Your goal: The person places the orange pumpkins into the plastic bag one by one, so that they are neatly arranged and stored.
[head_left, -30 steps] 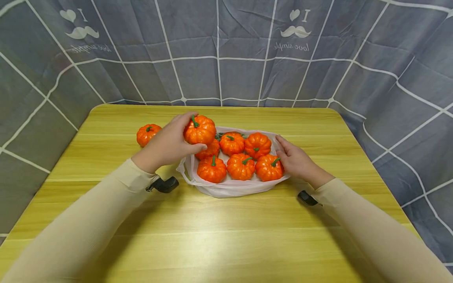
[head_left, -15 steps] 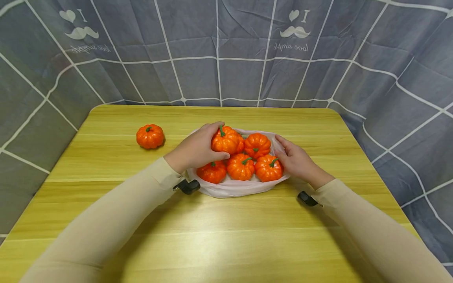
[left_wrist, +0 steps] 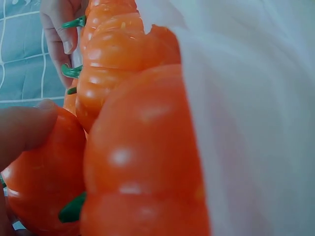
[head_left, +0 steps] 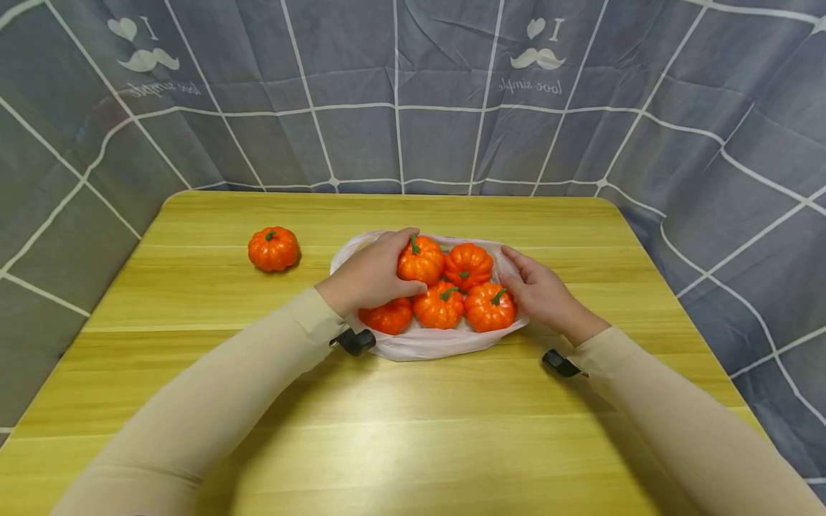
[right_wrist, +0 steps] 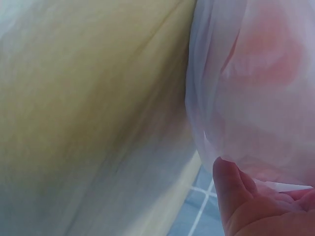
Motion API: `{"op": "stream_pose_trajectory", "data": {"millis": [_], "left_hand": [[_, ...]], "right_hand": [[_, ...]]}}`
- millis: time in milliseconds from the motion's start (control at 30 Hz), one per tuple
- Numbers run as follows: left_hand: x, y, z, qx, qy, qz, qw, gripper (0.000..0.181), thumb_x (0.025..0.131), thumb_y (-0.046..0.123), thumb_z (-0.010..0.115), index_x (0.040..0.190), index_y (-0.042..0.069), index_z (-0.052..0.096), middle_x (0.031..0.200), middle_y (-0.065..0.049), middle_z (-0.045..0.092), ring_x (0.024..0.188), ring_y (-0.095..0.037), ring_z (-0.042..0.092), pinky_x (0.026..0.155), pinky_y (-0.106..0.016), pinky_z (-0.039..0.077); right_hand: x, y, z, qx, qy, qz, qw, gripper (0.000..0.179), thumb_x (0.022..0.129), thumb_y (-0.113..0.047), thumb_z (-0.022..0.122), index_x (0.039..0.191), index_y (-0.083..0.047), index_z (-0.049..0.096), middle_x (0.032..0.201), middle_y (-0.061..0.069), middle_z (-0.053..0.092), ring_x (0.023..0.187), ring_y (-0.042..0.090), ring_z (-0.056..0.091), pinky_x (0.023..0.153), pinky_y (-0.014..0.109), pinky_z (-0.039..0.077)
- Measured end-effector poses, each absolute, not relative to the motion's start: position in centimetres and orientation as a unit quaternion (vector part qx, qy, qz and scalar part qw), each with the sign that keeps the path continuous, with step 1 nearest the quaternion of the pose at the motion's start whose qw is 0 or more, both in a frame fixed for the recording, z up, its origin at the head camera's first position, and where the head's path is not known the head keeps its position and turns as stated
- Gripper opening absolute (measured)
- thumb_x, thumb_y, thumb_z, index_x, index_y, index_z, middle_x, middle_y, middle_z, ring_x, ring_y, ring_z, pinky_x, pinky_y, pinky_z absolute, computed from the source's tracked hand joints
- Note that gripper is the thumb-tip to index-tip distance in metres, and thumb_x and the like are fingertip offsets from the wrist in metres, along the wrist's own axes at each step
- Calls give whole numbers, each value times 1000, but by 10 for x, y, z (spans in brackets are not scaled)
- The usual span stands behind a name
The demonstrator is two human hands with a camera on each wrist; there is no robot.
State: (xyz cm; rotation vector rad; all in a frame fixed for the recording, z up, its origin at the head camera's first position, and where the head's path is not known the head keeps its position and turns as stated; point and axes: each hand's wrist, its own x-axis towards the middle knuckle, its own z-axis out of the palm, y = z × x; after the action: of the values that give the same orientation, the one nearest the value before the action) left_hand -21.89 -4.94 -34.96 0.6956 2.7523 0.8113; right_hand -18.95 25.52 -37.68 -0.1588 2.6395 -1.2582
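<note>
A white plastic bag [head_left: 432, 350] lies wide-mouthed on the table, with several small orange pumpkins with green stems inside, among them a front-middle pumpkin [head_left: 439, 307]. My left hand [head_left: 371, 276] reaches over the bag's left side and grips a pumpkin [head_left: 422, 262] at the back of the group, thumb in front and fingers behind. In the left wrist view the thumb [left_wrist: 27, 128] presses on its orange skin. At the bag's right edge, my right hand [head_left: 545, 292] holds the plastic rim. The right wrist view shows its fingers at the thin bag wall [right_wrist: 256, 113].
One more pumpkin [head_left: 274, 249] sits alone on the wooden table [head_left: 413, 430], left of the bag. A grey checked curtain [head_left: 361, 86] hangs behind and along both sides of the table.
My left hand has carried its pumpkin rightward and down into the bag among the others, uncovering the lone pumpkin at left. The right hand has stayed at the bag's edge.
</note>
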Motion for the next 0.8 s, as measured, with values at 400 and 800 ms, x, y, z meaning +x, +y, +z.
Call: {"op": "stream_pose_trajectory", "data": {"millis": [400, 800], "left_hand": [[-220, -50, -350, 240, 928, 267, 96, 91, 87, 35, 84, 161, 13, 36, 154, -12, 49, 139, -31, 52, 117, -48, 44], [-219, -51, -348, 238, 929, 260, 110, 93, 86, 35, 85, 161, 12, 34, 154, -12, 49, 138, -32, 53, 116, -50, 45]], "right_hand": [[-189, 254, -378, -55, 895, -430, 103, 64, 111, -20, 51, 168, -9, 25, 168, 22, 34, 159, 38, 27, 128, 55, 23], [-189, 254, -381, -55, 895, -430, 100, 64, 111, -20, 51, 168, -9, 24, 169, 21, 32, 160, 38, 26, 129, 54, 22]]}}
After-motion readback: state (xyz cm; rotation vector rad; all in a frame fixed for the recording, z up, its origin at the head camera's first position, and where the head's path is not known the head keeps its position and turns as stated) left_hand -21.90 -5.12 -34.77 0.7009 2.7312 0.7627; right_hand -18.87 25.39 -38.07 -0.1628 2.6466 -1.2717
